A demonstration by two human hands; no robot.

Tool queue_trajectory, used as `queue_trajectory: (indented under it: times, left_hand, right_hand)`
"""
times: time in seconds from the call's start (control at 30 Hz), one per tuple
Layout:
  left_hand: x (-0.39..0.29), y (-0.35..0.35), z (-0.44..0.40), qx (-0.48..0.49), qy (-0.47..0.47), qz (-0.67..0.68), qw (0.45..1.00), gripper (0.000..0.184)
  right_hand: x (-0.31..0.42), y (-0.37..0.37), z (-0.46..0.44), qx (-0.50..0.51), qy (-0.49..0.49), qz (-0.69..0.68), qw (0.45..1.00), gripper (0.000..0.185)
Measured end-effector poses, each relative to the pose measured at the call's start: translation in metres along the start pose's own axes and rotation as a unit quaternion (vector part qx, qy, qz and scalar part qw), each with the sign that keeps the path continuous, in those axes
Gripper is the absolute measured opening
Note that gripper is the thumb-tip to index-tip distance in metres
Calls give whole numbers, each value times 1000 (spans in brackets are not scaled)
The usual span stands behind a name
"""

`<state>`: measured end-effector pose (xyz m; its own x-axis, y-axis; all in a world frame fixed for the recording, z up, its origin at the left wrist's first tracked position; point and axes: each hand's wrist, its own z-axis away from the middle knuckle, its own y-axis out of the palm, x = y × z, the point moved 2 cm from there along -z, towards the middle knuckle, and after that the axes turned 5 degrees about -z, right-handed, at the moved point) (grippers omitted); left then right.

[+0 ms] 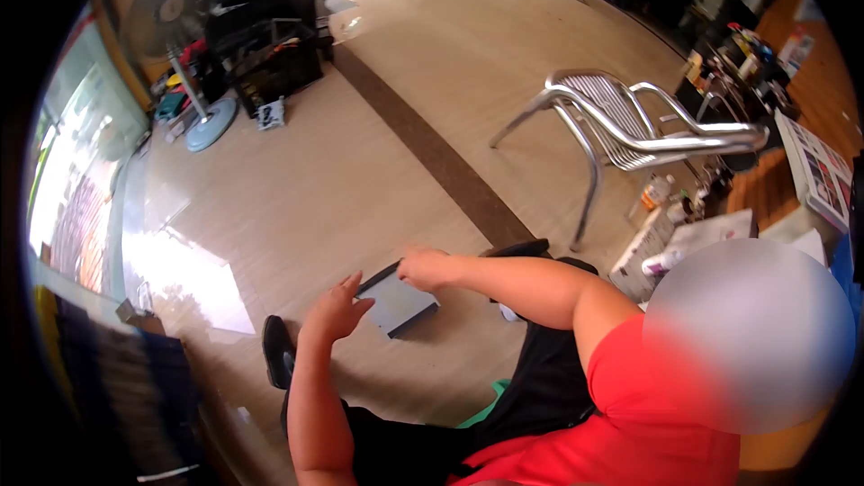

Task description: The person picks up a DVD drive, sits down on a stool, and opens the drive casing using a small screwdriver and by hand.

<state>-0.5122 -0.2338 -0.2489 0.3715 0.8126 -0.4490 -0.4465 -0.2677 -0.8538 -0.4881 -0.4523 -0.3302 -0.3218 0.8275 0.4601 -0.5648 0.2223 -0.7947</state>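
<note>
A flat grey box-like object with dark edges is low between my legs, over the floor. My left hand is beside its left end, thumb and fingers apart, with nothing visible in it. At the object's far right corner is my right hand, bent downward; its fingertips are blurred and partly hidden, so any grip is unclear. A dark strip runs along the far edge between both hands.
A metal chair is at the right, near a bottle and white boxes. A pedestal fan and a black crate stand at the back left. Something green lies near my legs. A round blur hides the lower right.
</note>
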Motion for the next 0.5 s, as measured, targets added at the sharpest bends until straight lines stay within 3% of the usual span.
queue_trajectory:
  times: [0.2,0.3,0.4,0.43,0.5]
  left_hand:
    - [25,7,-3,3,-63,-54,997,62]
    - [21,7,1,68,-79,-18,994,66]
    - [31,9,3,48,-77,14,996,65]
    - [27,1,6,55,-92,7,994,65]
    - [33,-1,8,35,-94,-4,995,62]
  right_hand:
    - [61,-13,18,0,-113,-11,994,21]
    - [65,-16,19,-76,-152,-20,985,17]
    - [41,-5,-2,-77,-146,2,986,18]
    - [38,-8,-8,-23,-70,22,997,24]
    - [20,-5,-21,-16,-31,3,999,26]
